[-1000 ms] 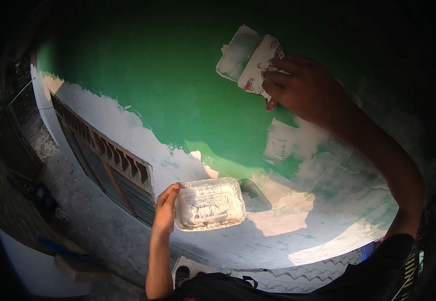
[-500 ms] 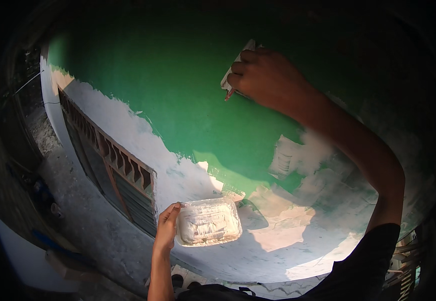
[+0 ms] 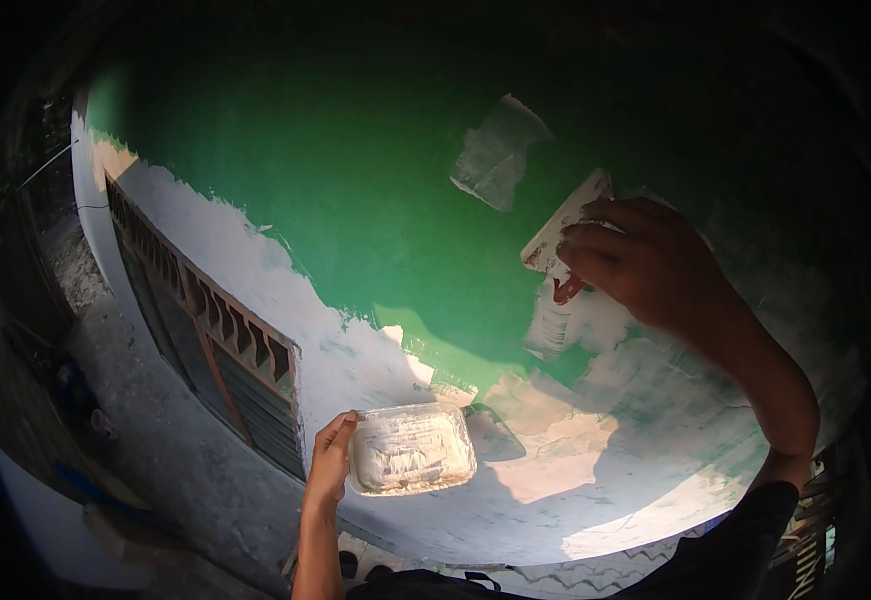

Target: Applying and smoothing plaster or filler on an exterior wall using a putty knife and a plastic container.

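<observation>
With the fingers of my left hand (image 3: 329, 460), I grip the left rim of a clear plastic tub (image 3: 413, 449) smeared with white paste. My right hand (image 3: 645, 255) is closed around a flat, paste-coated putty knife (image 3: 567, 222), with a bit of reddish handle showing below the fingers. Its wide blade lies at or very near the green wall (image 3: 375, 200); I cannot tell if it touches. Left of the blade, a fresh thin white patch (image 3: 500, 152) covers some green. White paste streaks (image 3: 551, 325) sit just below the right hand.
White coating (image 3: 245, 240) spreads along the wall's lower part. A window with a brown wooden grille (image 3: 205, 310) is set into the wall at the left. Concrete ground (image 3: 185, 430) runs along the wall's foot, with paving (image 3: 595, 570) at the bottom.
My right hand has moved right and down with the putty knife. A white patch now shows where it was. The tub in my left hand has barely shifted.
</observation>
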Demonstrator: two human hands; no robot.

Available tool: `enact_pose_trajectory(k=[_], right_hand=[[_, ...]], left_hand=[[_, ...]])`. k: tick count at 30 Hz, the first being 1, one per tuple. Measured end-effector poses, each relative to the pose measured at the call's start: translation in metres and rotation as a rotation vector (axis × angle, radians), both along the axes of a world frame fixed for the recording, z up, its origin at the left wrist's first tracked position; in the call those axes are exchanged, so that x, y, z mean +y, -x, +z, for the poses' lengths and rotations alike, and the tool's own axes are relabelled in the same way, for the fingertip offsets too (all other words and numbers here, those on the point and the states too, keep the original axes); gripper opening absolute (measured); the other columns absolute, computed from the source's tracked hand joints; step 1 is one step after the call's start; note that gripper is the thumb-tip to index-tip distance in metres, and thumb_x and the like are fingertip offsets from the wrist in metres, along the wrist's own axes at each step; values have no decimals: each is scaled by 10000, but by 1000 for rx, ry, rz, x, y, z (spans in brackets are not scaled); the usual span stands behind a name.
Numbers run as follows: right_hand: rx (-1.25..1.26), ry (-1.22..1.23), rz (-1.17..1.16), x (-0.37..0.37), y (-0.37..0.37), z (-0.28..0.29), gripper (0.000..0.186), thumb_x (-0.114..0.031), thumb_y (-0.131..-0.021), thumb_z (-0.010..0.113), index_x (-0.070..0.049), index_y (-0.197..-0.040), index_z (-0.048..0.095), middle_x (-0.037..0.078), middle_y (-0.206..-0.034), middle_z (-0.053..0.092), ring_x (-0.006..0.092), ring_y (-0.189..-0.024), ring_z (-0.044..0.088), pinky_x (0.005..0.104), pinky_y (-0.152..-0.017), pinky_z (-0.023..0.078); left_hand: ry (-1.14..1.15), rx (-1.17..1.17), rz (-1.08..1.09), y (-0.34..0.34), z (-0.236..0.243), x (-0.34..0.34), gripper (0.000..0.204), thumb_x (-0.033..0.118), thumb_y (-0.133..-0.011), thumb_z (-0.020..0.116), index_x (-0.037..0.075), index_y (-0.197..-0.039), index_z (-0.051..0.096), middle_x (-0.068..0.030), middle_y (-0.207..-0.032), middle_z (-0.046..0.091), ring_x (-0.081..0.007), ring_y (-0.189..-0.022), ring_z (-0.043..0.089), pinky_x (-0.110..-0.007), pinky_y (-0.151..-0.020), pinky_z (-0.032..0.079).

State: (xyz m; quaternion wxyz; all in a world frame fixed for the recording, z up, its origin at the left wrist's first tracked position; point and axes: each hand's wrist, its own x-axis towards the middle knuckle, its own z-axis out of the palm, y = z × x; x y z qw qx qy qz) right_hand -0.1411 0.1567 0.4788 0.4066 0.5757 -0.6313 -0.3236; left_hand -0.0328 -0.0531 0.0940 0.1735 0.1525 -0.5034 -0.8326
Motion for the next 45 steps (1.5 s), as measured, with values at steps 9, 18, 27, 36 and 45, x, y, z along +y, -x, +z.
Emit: enact_pose_trajectory(k=[9,18,27,36,45], right_hand=[[165,96,88,-39,67,26,268,-230,-771,711,-127,-1019,706,-16,-1155,680,158,-1173,595,367,-1021,472],[53,105,-165,64,6,15,289,-196,-774,712,-112,-1051,710,-10,-1190,678,174,-1218,584,385,-1039,465],[152,103,170,-28,15,37,192,-189,-774,698,-132,-955,728,2,-1057,714,176,-1128,630,349,-950,510],[168,134,20,-40,52,27,187,-259,-741,732,-109,-854,731,9,-981,710,177,-1025,652,329,-889,525],[112,116,-64,21,6,35,248,-250,-774,709,-102,-974,721,0,-1149,692,172,-1127,621,343,-987,480]], left_hand=[[-33,-11,-29,7,2,12,318,294,-1024,525,27,-1032,698,2,-883,661,-83,-818,563,-242,-749,436],[-77,24,-127,21,6,22,332,310,-1026,529,20,-1029,692,-11,-907,675,-87,-824,591,-237,-741,452],[-60,-4,-125,11,5,29,333,311,-1025,531,20,-1034,693,-16,-914,676,-93,-831,590,-252,-758,458],[-116,-46,-63,8,-18,18,313,299,-1024,529,36,-999,698,-6,-865,665,-83,-791,579,-244,-722,450],[-35,-28,-78,10,-5,19,305,295,-1017,536,36,-1014,696,-1,-890,668,-86,-800,584,-252,-711,452]])
